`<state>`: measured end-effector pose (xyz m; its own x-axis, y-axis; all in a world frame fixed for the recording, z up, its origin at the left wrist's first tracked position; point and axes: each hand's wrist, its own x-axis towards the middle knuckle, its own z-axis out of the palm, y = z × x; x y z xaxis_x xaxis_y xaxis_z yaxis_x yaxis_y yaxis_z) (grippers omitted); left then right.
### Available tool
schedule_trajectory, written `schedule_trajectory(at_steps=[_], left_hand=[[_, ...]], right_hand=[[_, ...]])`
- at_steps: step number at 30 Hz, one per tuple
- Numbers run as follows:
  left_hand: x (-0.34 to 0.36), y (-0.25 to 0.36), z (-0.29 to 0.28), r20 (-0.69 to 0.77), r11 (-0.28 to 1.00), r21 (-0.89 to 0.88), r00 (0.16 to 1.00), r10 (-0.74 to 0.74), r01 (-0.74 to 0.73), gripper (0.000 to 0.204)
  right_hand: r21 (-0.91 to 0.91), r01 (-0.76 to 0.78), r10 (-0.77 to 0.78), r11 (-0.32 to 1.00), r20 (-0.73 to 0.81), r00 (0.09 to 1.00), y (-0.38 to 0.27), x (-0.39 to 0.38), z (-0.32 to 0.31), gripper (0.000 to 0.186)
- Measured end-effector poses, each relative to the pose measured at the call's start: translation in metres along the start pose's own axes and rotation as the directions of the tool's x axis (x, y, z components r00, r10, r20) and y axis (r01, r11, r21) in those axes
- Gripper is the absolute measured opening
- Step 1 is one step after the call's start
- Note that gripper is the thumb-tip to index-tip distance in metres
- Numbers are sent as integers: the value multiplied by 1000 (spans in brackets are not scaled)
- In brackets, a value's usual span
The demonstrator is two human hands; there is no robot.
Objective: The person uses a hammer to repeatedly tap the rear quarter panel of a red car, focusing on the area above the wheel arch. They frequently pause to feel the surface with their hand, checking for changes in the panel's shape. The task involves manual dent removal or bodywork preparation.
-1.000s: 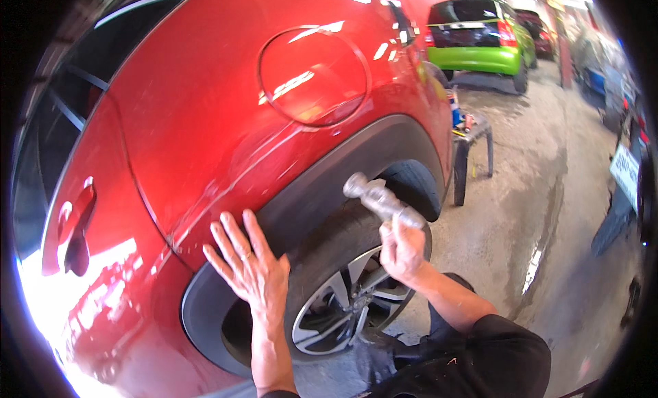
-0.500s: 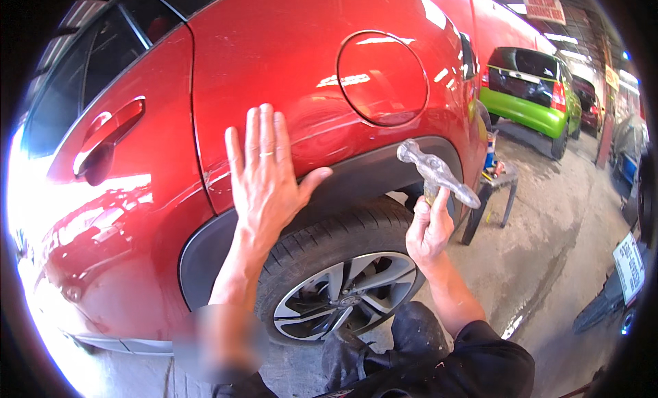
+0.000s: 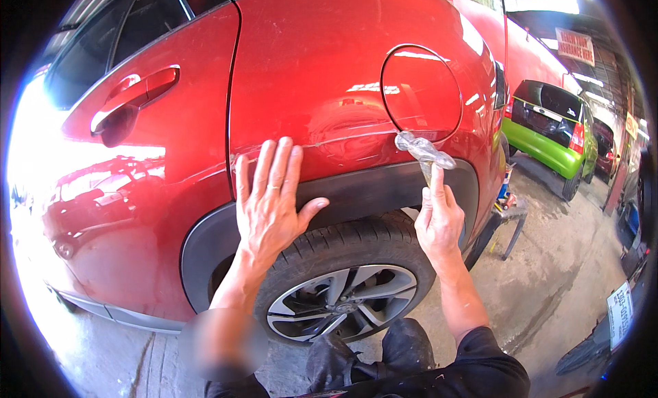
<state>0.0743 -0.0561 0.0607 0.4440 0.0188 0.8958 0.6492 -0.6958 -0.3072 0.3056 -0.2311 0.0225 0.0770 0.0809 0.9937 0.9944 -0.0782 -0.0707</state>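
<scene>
My left hand (image 3: 269,213) lies open, fingers apart, on the red car's scratched rear side panel (image 3: 319,103), just right of the door seam and over the upper edge of the dark wheel-arch trim (image 3: 349,179). My right hand (image 3: 439,220) grips a metal hammer (image 3: 428,153) by its handle. The hammer's head is at the panel just below the round fuel flap (image 3: 421,90); I cannot tell whether it touches. The tyre and alloy wheel (image 3: 343,302) sit beneath both hands, above my bent legs.
A small bench (image 3: 514,216) with cans and small items stands beyond the car's rear. Behind it are a green car (image 3: 541,151) and a dark red car (image 3: 603,144). A dark vehicle with a plate (image 3: 586,357) stands at the lower right. The door handle (image 3: 147,86) is upper left.
The view has swung up and along the car. My left hand rose from the trim onto the red panel, then slid slightly down. The hammer has moved up closer to the fuel flap.
</scene>
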Motion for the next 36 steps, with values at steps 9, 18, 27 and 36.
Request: schedule_trajectory(at_steps=[9,18,27,36], left_hand=[[-12,-2,7,-28,999,-19,999,-40,39,95],[-14,-1,7,-36,997,-54,998,-54,52,95],[-49,0,13,-46,983,-8,982,-182,182,104],[-67,-8,7,-44,986,-38,985,-165,163,103]], right_hand=[[-67,105,-100,992,73,992,-6,16,-3,62],[-76,184,-185,980,-6,983,-2,7,-1,52],[-93,191,-206,977,-188,960,-12,8,-4,47],[-64,-59,68,996,133,989,-15,0,1,51]])
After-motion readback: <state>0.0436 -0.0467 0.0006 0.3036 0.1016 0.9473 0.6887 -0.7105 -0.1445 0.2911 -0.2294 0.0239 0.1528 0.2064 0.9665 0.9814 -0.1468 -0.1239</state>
